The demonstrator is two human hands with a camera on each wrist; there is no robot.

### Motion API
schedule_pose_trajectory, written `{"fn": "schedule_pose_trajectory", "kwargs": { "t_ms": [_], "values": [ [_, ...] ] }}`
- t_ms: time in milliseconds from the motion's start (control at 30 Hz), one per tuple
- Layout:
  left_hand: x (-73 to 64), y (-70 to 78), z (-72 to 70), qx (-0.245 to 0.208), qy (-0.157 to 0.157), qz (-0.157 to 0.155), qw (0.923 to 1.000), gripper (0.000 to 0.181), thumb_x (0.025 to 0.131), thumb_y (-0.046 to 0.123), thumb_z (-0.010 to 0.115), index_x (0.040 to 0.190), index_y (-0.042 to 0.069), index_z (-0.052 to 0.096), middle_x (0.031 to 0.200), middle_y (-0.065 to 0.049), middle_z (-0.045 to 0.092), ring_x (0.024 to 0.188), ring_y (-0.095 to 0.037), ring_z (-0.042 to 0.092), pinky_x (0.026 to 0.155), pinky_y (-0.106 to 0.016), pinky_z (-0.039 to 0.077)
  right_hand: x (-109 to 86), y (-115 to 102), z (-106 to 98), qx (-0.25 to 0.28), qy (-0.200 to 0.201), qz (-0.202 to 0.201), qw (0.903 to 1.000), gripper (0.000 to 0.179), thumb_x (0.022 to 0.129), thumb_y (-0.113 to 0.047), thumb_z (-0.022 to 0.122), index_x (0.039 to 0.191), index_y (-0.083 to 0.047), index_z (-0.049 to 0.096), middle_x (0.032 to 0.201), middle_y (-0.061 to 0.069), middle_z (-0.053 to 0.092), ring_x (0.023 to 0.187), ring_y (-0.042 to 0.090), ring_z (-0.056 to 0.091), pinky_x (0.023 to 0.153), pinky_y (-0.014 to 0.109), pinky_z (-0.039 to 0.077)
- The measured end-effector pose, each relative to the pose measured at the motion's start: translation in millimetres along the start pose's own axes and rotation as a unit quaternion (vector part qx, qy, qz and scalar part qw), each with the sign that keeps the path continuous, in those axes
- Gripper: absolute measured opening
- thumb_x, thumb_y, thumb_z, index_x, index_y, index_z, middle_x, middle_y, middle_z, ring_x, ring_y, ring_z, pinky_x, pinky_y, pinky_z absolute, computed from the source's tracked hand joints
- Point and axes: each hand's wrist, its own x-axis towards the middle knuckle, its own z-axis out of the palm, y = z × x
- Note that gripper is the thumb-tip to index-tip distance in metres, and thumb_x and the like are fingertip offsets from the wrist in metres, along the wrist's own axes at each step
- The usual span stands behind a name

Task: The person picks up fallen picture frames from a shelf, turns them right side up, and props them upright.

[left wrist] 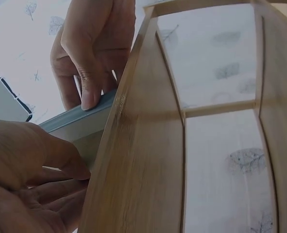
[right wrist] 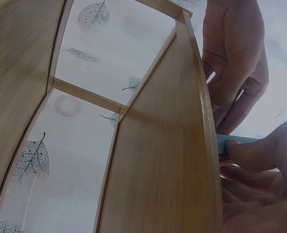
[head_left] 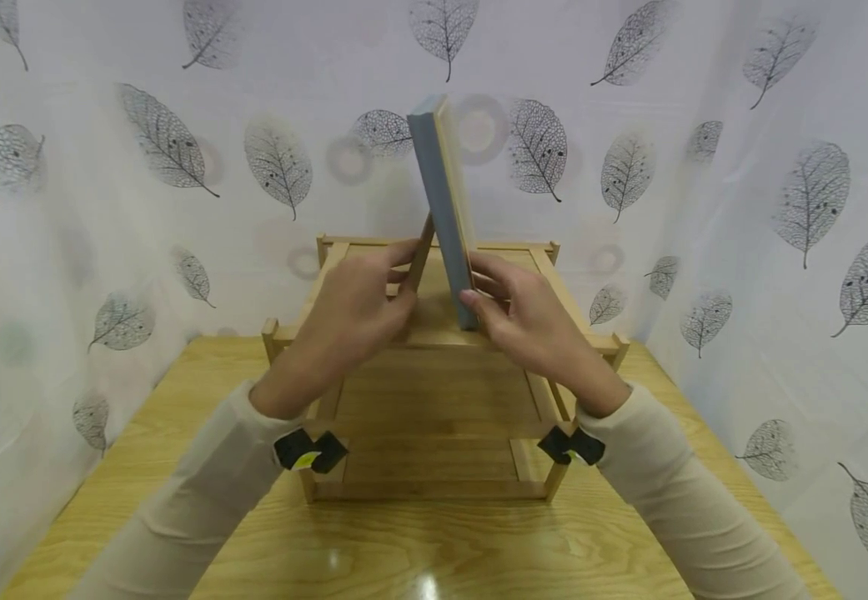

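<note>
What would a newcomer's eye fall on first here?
The tilted blue-grey book stands out first, over the wooden rack in the middle of the head view, its lower part held by the right hand. Just left of it, the left hand touches a thin brown piece. Behind, dark leaves pattern the white sheeting.

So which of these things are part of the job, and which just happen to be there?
Seemingly part of the job:
blue-grey book, in the right hand
thin brown board, in the left hand
wooden shelf unit, beneath both

Just there:
wooden table
leaf-print curtain
</note>
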Motion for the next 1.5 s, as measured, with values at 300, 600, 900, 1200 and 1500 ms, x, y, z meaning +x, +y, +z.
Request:
{"fn": "schedule_pose_trajectory", "kwargs": {
  "t_ms": [300, 600, 900, 1200, 1500],
  "values": [
    [-0.2, -5.8, -3.6, 0.03, 0.004, 0.011, 0.9995, 0.04, 0.091, -0.005, 0.061, 0.13, -0.003, 0.064, 0.124, -0.019, 0.069, 0.103, -0.033, 0.072, 0.086, -0.044, 0.061, 1.2, -1.3, -1.4, 0.014, -0.012, 0.011, 0.9998, 0.043, 0.095, 0.013, 0.059, 0.138, 0.013, 0.052, 0.139, 0.027, 0.057, 0.129, 0.036, 0.056, 0.098, 0.031, 0.054],
    [-1.5, -8.7, -7.2, 0.029, -0.005, 0.01, 0.9995, 0.04, 0.09, -0.006, 0.06, 0.13, -0.003, 0.063, 0.124, -0.02, 0.069, 0.105, -0.035, 0.071, 0.087, -0.046, 0.06, 1.6, -4.2, -2.9, 0.022, -0.022, 0.029, 0.9991, 0.043, 0.096, 0.011, 0.059, 0.138, 0.013, 0.051, 0.139, 0.028, 0.056, 0.126, 0.035, 0.059, 0.095, 0.032, 0.055],
    [-3.0, -9.2, -10.1, 0.047, -0.013, 0.005, 0.9988, 0.042, 0.091, -0.005, 0.063, 0.132, -0.003, 0.061, 0.125, -0.021, 0.068, 0.107, -0.035, 0.07, 0.09, -0.046, 0.059, 3.0, -3.1, -4.7, 0.007, -0.027, 0.031, 0.9991, 0.043, 0.096, 0.01, 0.059, 0.138, 0.013, 0.051, 0.14, 0.027, 0.056, 0.126, 0.034, 0.059, 0.097, 0.034, 0.055],
    [-4.5, -11.2, -12.5, 0.061, -0.015, 0.008, 0.998, 0.043, 0.09, -0.006, 0.063, 0.133, -0.005, 0.059, 0.122, -0.023, 0.069, 0.107, -0.035, 0.07, 0.087, -0.046, 0.06, 3.9, -0.3, -5.4, 0.016, -0.03, 0.024, 0.9991, 0.043, 0.095, 0.013, 0.059, 0.136, 0.016, 0.051, 0.138, 0.029, 0.056, 0.127, 0.036, 0.058, 0.099, 0.033, 0.054],
    [-5.3, -9.4, -13.0, 0.045, -0.017, 0.001, 0.9988, 0.042, 0.093, -0.004, 0.063, 0.134, -0.004, 0.058, 0.126, -0.022, 0.067, 0.108, -0.035, 0.07, 0.087, -0.043, 0.06, 3.8, 0.0, -4.9, 0.012, -0.029, 0.009, 0.9995, 0.041, 0.094, 0.013, 0.059, 0.135, 0.016, 0.052, 0.134, 0.028, 0.059, 0.125, 0.036, 0.06, 0.1, 0.032, 0.053]
  ]
}}
